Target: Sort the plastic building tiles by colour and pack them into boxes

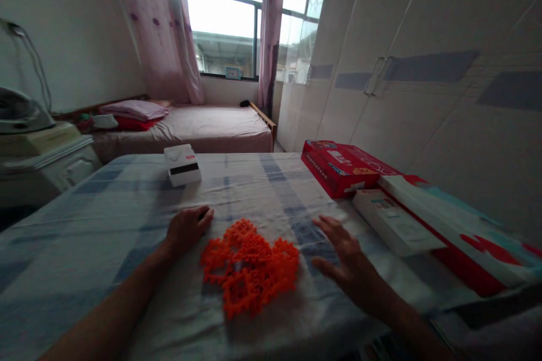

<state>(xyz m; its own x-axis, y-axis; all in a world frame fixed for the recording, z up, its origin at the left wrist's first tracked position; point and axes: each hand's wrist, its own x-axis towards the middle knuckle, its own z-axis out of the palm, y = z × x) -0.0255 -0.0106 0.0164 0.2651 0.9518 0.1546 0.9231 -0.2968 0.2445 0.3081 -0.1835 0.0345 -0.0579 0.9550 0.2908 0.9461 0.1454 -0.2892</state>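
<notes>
A loose pile of bright orange interlocking plastic pieces [249,271], square with notched edges and open centres, lies on the cloth between my hands. To its left, my left hand [188,230] rests on the cloth with its fingers curled in, and I see nothing in it. My right hand [347,254] is on the other side, its fingers stretched and thumb apart, holding nothing. Neither hand touches the orange pieces.
A blue-and-white checked cloth [127,304] covers the table. Toward the back left stands a small white box [183,165]. At right are a red box [345,166], a long white box [393,223] and a red-and-white bag [457,231]. Beyond are a bed [212,124] and wardrobe [406,101].
</notes>
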